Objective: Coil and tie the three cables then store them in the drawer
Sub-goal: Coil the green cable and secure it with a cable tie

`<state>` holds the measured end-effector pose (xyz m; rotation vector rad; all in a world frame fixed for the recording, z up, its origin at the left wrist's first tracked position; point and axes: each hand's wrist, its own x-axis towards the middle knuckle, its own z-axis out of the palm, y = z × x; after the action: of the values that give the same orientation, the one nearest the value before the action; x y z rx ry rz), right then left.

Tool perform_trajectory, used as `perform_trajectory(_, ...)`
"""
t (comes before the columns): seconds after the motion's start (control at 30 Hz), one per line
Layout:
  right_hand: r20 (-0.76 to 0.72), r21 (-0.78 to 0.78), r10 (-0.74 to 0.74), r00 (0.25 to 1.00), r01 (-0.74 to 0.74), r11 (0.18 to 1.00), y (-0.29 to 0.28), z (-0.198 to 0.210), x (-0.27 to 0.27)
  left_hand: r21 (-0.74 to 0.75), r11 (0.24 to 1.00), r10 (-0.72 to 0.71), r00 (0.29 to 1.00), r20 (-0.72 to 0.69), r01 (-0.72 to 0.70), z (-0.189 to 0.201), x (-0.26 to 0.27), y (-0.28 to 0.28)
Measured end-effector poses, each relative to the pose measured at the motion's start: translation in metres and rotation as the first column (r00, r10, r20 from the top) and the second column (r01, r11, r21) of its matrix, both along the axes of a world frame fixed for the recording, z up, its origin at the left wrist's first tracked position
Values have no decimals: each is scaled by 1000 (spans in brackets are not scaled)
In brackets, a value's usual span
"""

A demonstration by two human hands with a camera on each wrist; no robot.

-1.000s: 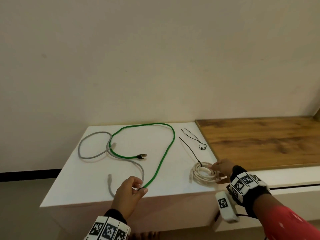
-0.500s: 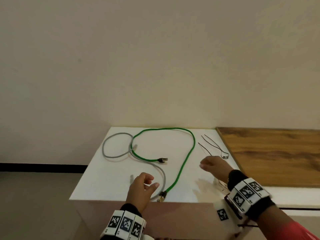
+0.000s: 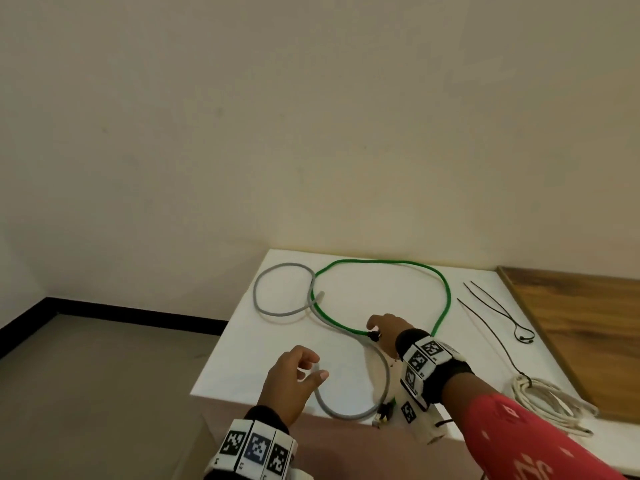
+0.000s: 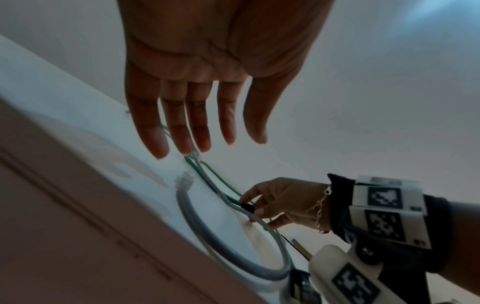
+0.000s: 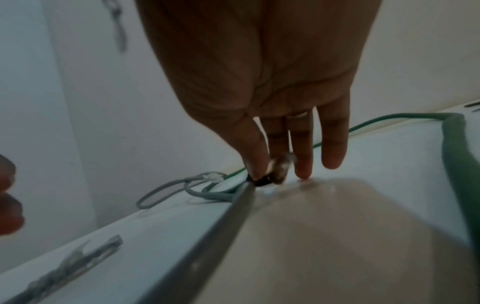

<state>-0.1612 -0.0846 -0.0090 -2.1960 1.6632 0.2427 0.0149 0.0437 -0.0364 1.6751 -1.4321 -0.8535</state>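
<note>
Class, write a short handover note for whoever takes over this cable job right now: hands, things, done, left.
Right hand pinches the green cable's black plug on the white top.
Left hand open, hovering over the grey cable.
Done: white cable coiled and apparently tied, at the right.
Two ties lie spare.
Left: coil and tie green and grey, then put all three in the drawer.

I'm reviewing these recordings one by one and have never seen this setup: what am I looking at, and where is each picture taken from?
No machine: a person's bare hands, wearing wrist bands with cameras. One picture is from a head camera, the others look along each hand.

On the white table lie a grey cable, a green cable, loose black ties and a white cable already coiled.

The right hand pinches the green cable's dark plug. The left hand hovers open, holding nothing.
</note>
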Motion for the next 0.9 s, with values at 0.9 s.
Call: perform_trajectory(0.9, 935, 225, -212, 286, -13, 974, 194, 123, -148, -275, 962, -32, 994, -109, 0, 93, -75, 30)
